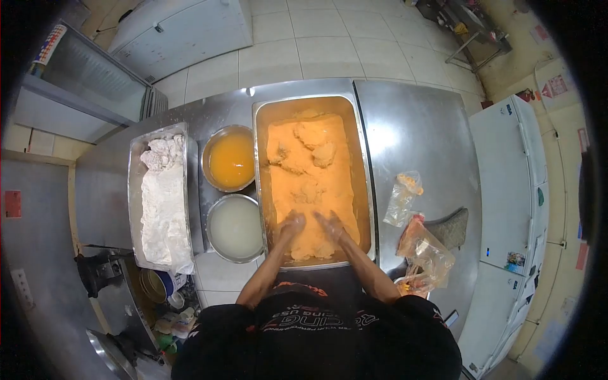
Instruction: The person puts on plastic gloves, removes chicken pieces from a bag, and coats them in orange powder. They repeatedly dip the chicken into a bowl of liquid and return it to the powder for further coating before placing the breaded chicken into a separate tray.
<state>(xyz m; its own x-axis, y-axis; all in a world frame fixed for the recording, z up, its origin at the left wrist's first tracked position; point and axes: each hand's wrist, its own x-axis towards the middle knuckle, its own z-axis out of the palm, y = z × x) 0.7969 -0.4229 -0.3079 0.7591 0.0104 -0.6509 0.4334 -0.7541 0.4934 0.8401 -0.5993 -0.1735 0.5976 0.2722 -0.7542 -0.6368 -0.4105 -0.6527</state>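
We press both hands, left hand [292,223] and right hand [330,225], flat into orange crumbs [310,183] filling the tray [366,190]; each grip open, holding nothing; bowls just left

Tiled floor [329,44], steel counter [421,133], white fridge [506,190]

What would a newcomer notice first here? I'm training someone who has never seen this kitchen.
The big pan of orange crumb in the middle of the steel table, with the left hand and right hand pressed into it. Left of it stand a bowl of orange liquid and a tray of white flour.
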